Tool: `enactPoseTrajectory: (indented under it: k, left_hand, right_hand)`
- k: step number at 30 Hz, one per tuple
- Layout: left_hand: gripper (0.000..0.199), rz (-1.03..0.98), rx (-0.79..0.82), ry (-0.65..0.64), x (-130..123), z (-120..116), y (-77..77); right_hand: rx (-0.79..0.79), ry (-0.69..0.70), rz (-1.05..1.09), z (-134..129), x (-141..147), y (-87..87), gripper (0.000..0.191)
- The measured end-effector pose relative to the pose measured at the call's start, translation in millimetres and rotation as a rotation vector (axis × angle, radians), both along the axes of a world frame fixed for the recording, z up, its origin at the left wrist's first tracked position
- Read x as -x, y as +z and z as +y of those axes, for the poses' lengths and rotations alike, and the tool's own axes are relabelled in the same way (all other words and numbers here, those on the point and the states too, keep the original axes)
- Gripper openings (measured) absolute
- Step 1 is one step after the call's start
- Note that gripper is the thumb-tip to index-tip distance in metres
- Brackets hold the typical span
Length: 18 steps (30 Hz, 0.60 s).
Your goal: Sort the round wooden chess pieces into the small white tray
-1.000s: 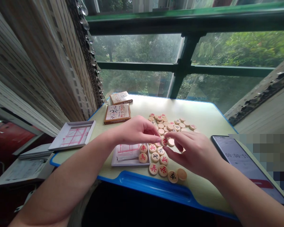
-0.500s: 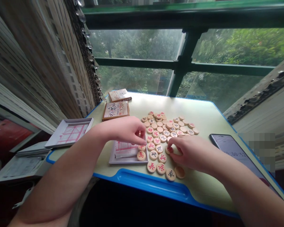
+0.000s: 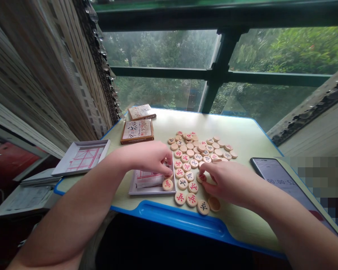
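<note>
My left hand (image 3: 154,156) is over the right side of a shallow white box tray (image 3: 150,193), its fingers curled and closed at a round wooden Chinese chess piece that they mostly cover. Just below it in the tray lies a piece with a red character (image 3: 168,184). A folded sheet with red lines (image 3: 149,180) is also in the tray. My right hand (image 3: 225,179) pinches another Chinese chess piece (image 3: 202,177) at the near part of the spread. Many loose pieces (image 3: 190,153), some red-marked, some black-marked, some blank side up, lie between and beyond my hands.
Two printed boxes (image 3: 137,130) sit at the back left of the table. A second white tray (image 3: 81,155) with a red-lined sheet rests at the left edge. A phone (image 3: 281,183) showing a timer lies at the right. Along the front edge runs a blue trough (image 3: 183,221).
My left thumb and fingers have come down onto the piece in the tray, covering more of it. My right hand stays almost where it was, with its pinch kept.
</note>
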State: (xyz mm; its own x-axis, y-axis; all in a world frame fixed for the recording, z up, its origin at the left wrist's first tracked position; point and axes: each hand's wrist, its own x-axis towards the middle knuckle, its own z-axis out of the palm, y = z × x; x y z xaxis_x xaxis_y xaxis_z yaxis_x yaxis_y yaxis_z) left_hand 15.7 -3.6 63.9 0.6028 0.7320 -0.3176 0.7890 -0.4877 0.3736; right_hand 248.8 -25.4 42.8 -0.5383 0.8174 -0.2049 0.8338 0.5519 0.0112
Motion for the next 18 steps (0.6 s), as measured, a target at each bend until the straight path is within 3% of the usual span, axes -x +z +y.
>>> enactPoseTrajectory:
  k: [7,18]
  left_hand:
    - [0.028,-0.031,0.088,-0.037,1.3,2.2,-8.4]
    - [0.024,-0.019,0.022,0.0,-6.9,-0.9,-5.9]
  right_hand:
    - [-0.022,0.007,-0.002,0.6,0.0,-2.8,0.016]
    - [-0.019,0.008,0.0,-2.9,6.1,-0.7,0.017]
